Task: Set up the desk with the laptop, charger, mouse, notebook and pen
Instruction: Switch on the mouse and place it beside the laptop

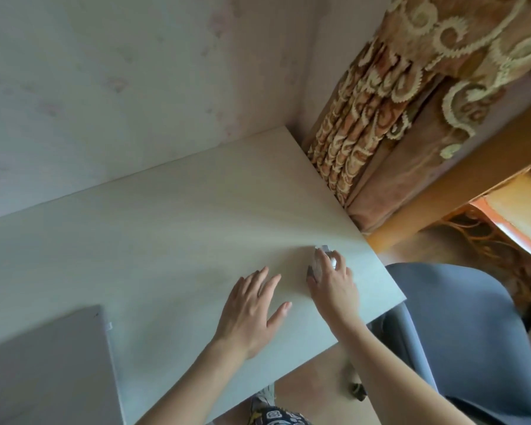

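A pale wooden desk (172,216) fills the middle of the head view. A closed grey laptop (46,366) lies at its lower left. Near the desk's right edge my right hand (334,283) covers a small white and grey mouse (323,256), fingers curled over it; most of the mouse is hidden. My left hand (252,311) rests just left of it, flat on the desk with fingers spread, holding nothing. No charger, notebook or pen shows.
A wall (105,87) runs along the desk's far edge. A patterned brown curtain (380,124) hangs at the desk's right corner. A blue-grey chair (460,332) stands right of the desk. A wooden frame (460,191) and patterned floor lie beyond.
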